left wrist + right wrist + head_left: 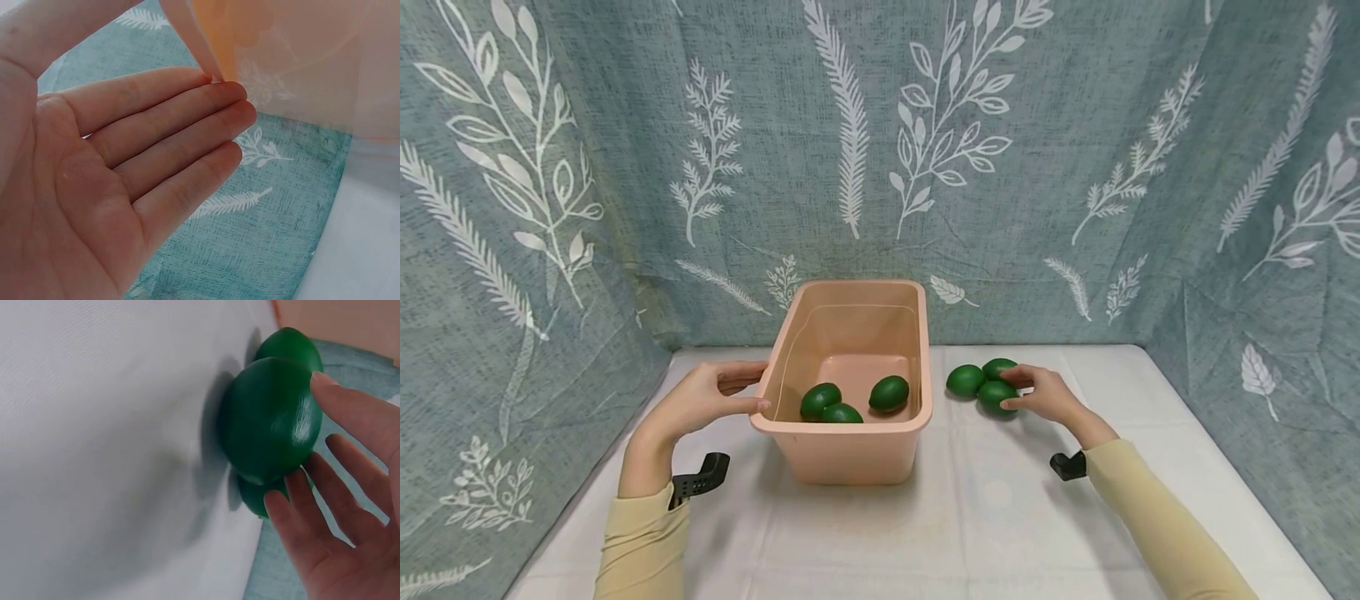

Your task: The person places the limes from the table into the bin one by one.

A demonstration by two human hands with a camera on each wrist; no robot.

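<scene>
A pale pink bin (850, 454) stands on the white-covered table with three limes inside, one of them a lime (889, 393) on its right side. My left hand (711, 398) touches the rim at the bin's front left; in the left wrist view its fingers (169, 125) are straight, with tips against the rim. Right of the bin, three more limes sit together: a left lime (966, 381), a back lime (999, 368) and a front lime (272, 419). Around the front lime my right hand (1043, 395) spreads loosely, thumb tip at its edge, fingers beside it.
A white cloth (1022, 517) covers the table. Blue-green curtains (880, 167) with white leaf prints hang behind it and along both sides. Each wrist carries a black camera mount, such as the left mount (703, 477).
</scene>
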